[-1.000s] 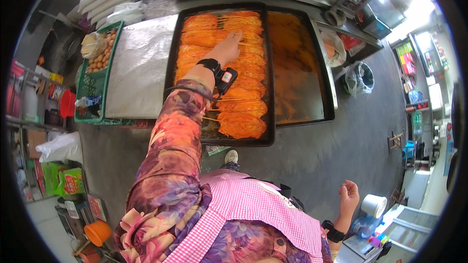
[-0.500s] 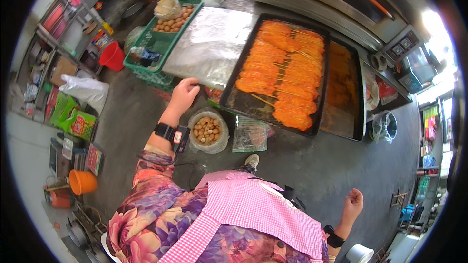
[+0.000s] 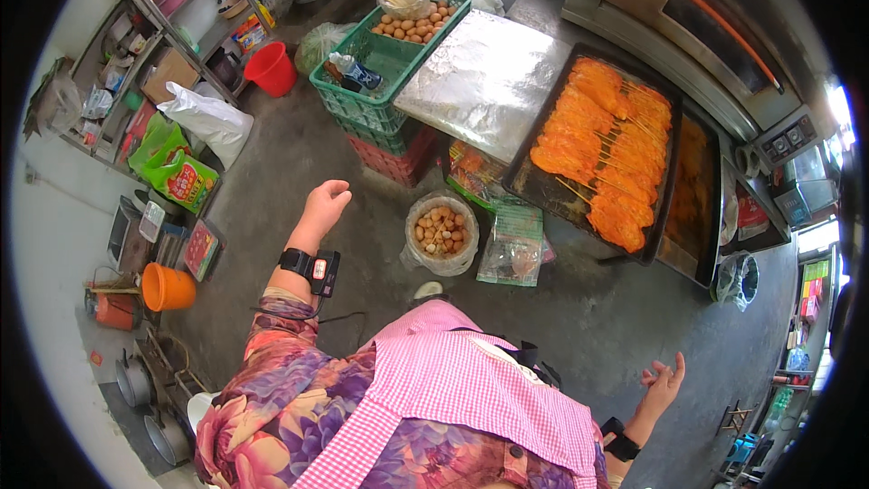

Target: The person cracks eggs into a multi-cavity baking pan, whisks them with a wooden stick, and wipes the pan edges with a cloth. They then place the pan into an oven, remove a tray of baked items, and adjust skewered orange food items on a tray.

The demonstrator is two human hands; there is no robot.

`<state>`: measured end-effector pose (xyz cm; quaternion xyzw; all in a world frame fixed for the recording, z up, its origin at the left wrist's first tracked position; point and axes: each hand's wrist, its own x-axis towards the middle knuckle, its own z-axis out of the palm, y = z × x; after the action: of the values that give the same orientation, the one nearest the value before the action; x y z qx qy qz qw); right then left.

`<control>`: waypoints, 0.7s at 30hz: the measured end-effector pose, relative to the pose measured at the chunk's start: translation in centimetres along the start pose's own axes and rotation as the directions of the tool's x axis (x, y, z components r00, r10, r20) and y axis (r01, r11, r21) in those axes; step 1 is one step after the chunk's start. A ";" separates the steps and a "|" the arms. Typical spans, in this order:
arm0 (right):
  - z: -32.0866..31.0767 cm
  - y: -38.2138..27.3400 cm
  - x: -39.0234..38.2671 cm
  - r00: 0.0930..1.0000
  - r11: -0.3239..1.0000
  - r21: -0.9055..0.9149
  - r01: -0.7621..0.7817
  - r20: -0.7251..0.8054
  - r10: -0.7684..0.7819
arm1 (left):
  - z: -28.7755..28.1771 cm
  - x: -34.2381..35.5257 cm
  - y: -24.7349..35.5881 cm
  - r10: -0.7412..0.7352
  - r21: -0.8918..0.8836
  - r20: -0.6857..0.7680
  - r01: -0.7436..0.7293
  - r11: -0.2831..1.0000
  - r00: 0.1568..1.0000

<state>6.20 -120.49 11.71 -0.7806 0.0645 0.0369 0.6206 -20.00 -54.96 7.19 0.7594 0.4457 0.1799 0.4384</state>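
Note:
My left hand [image 3: 327,206] hangs over the floor with nothing in it, its fingers loosely bent and a little apart. Close by on its right stands a round bin [image 3: 439,231] lined with clear plastic, holding brown eggs or eggshells; I cannot tell which. Low at the right, my right hand [image 3: 663,382] is empty, its fingers spread. Ahead, a black baking tray [image 3: 552,183] carries rows of orange-coated flat pieces on sticks [image 3: 602,140]. It rests beside a silver-topped table [image 3: 489,72]. Another dark tray [image 3: 692,231] with orange residue lies partly beneath it.
A green crate [image 3: 362,113] of brown eggs [image 3: 416,29] and a bottle [image 3: 356,71] stands on a red crate [image 3: 394,163]. A red bucket [image 3: 271,70], shelves [image 3: 204,9] and an orange bucket [image 3: 168,287] line the left. An oven [image 3: 697,18] is at the back right.
My left hand has come away from the table's near edge and now hangs over the floor. My view has turned left, and the right hand's fingers have spread.

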 end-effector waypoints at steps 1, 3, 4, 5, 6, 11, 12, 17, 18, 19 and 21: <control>0.7 -0.3 -0.5 1.000 1.000 -0.016 0.016 -0.027 -0.016 | -0.4 0.8 0.0 0.005 -0.014 0.002 -0.005 1.000 1.000; 2.3 -0.5 -1.4 0.997 0.998 -0.030 0.058 -0.049 -0.060 | -1.0 2.7 0.0 0.035 -0.012 0.006 -0.035 0.999 0.999; 3.3 -0.5 -1.7 0.995 0.998 -0.031 0.055 -0.076 -0.058 | -1.4 4.0 -0.1 0.061 0.005 0.009 -0.061 0.998 0.998; 4.4 -0.5 -1.7 0.994 0.997 -0.033 0.063 -0.089 -0.066 | -2.1 5.4 -0.4 0.080 0.011 0.010 -0.081 0.997 0.997; 5.6 -0.6 -1.6 0.992 0.998 -0.031 0.053 -0.116 -0.056 | -2.9 7.0 -0.9 0.092 0.048 0.008 -0.092 0.995 0.996; 13.9 -1.2 -1.0 0.993 0.994 -0.081 0.070 -0.090 -0.077 | -7.5 18.5 -4.8 0.108 0.125 -0.013 -0.105 0.987 0.994; 16.3 -1.5 -1.1 0.993 0.994 -0.058 0.087 -0.076 -0.091 | -8.6 21.5 -5.7 0.121 0.130 -0.020 -0.117 0.985 0.993; 28.7 -4.6 -2.4 0.995 0.969 -0.223 0.101 0.020 -0.099 | -11.0 36.3 -9.4 0.086 0.056 -0.005 -0.086 0.995 0.996; 31.0 -5.5 -2.5 0.993 0.970 -0.220 0.108 0.070 -0.095 | -11.1 38.6 -9.9 0.138 0.111 -0.034 -0.133 0.985 0.990; 32.8 -6.4 -2.5 0.988 0.949 -0.281 0.146 0.095 -0.124 | -11.0 40.9 -10.1 0.132 0.169 -0.051 -0.122 0.978 0.990; 35.7 -8.1 -2.5 0.989 0.934 -0.331 0.136 0.099 -0.109 | -10.6 45.3 -10.4 0.190 0.324 -0.076 -0.156 0.933 0.979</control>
<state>5.71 -83.82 11.72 -0.8756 -0.0162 0.0395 0.4811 -8.07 -9.57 -0.89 0.8455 0.4227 0.1841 0.2694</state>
